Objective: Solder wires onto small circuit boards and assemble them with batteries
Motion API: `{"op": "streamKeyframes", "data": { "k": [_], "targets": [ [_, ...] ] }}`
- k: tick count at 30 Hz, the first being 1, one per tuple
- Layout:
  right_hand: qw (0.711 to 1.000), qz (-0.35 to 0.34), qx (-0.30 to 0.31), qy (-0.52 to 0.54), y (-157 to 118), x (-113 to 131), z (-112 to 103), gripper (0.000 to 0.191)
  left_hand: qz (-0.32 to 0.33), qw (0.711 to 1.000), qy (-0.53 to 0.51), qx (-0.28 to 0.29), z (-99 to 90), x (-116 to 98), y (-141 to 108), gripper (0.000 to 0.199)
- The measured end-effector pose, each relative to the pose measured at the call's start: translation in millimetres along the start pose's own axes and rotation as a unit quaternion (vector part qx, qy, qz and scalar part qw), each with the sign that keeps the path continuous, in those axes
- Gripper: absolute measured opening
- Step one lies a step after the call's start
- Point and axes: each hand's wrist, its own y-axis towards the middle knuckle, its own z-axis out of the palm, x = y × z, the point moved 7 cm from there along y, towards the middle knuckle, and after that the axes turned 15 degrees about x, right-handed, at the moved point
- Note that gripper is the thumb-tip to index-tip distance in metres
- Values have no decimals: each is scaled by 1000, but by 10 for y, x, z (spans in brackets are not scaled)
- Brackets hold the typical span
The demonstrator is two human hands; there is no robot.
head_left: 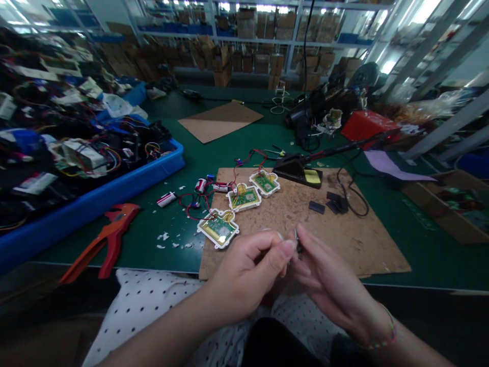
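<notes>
Two bare hands meet above the near edge of a brown board [367, 250], which lies on a green surface [160, 153]. The left hand [248, 272] has thumb and forefinger pinched together on a small part [296, 235]; the right hand [332, 285] curves around its other side, fingers against it, though whether they grip or merely steady it cannot be told. Along the board's left side lie three circuit units [218, 229], green boards seated in white frames, the nearest overhanging the edge. Red wires [184, 197] run from them toward white-and-red cylinders [166, 199] left of the board. These three look assembled and wired; the part in hand seems unfinished, and how much remains cannot be judged. Flat black pieces [317, 207] rest, untouched, on the board's right half, and a soldering-iron stand [293, 167] with a yellow sponge [312, 176] sits at its far edge. Left of the board are white scraps [164, 236], an orange-handled tool [110, 234] and a blue bin [160, 165], cut off by the frame. Fingers cover most of the held part, leaving only a thin edge; its shape is unclear, and markings on the circuits are too small to read.
</notes>
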Motion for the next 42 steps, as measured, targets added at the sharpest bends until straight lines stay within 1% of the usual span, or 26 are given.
{"op": "streamKeyframes", "data": {
  "k": [1, 3, 4, 6, 7, 10, 12, 14, 16, 18, 20, 23, 25, 27, 28, 30, 31, 33, 34, 35, 36, 38, 40, 42],
  "targets": [
    [1000, -12, -25, 10, -22, 93, -81, 28, -3, 1000, 11, -8, -23, -5, -9, 47],
    [993, -64, -94, 22, -111, 354, -357, 21, -17, 999, 31, -30, -89, -3, -27, 46],
    [985, -103, -133, 24, -183, 514, -543, 17, -26, 998, 40, -42, -127, 1, -36, 46],
    [952, -197, -232, 17, -401, 856, -989, 11, -43, 996, 41, -62, -194, 16, -47, 45],
    [938, -229, -261, 12, -506, 1003, -1202, 12, -50, 996, 34, -68, -217, 27, -49, 45],
    [904, -280, -324, -9, -785, 1337, -1796, 22, -74, 994, 23, -77, -247, 67, -45, 48],
    [884, -308, -350, -31, -920, 1496, -2107, 26, -88, 992, 35, -79, -248, 93, -38, 50],
    [874, -321, -360, -58, -978, 1603, -2332, 31, -99, 990, 50, -82, -246, 118, -29, 50],
    [867, -327, -365, -91, -981, 1674, -2477, 44, -109, 989, 60, -79, -235, 141, -18, 51],
    [856, -336, -371, -131, -964, 1732, -2552, 55, -118, 988, 64, -76, -225, 153, -11, 52],
    [841, -341, -379, -179, -952, 1787, -2569, 58, -124, 987, 62, -82, -229, 153, -13, 52],
    [819, -346, -391, -239, -981, 1865, -2523, 60, -125, 987, 62, -81, -239, 147, -15, 53],
    [807, -350, -396, -265, -1028, 1905, -2450, 59, -115, 988, 66, -72, -245, 142, -11, 53],
    [797, -356, -397, -283, -1069, 1906, -2318, 54, -107, 990, 64, -71, -263, 140, -17, 53],
    [793, -363, -395, -290, -1082, 1883, -2219, 51, -106, 990, 59, -75, -274, 140, -23, 53],
    [788, -374, -380, -307, -1061, 1775, -1942, 39, -110, 990, 39, -79, -287, 142, -32, 55],
    [788, -381, -364, -318, -1025, 1691, -1761, 31, -111, 990, 26, -80, -287, 141, -33, 56],
    [802, -360, -316, -358, -870, 1458, -1342, 18, -110, 991, -3, -80, -276, 134, -26, 58],
    [813, -335, -294, -375, -767, 1316, -1132, 16, -107, 991, -15, -80, -267, 128, -20, 59],
    [820, -282, -262, -424, -625, 1159, -907, 17, -104, 991, -24, -82, -259, 123, -15, 60],
    [830, -233, -216, -459, -475, 992, -691, 18, -100, 991, -29, -84, -252, 117, -12, 61],
    [847, -187, -125, -481, -227, 708, -312, 17, -93, 991, -31, -89, -237, 109, -14, 61],
    [863, -168, -60, -473, -37, 508, -53, 18, -85, 992, -26, -88, -224, 104, -24, 61],
    [875, -162, -25, -455, 86, 393, 88, 21, -74, 993, -18, -86, -223, 97, -36, 59]
  ]
}}
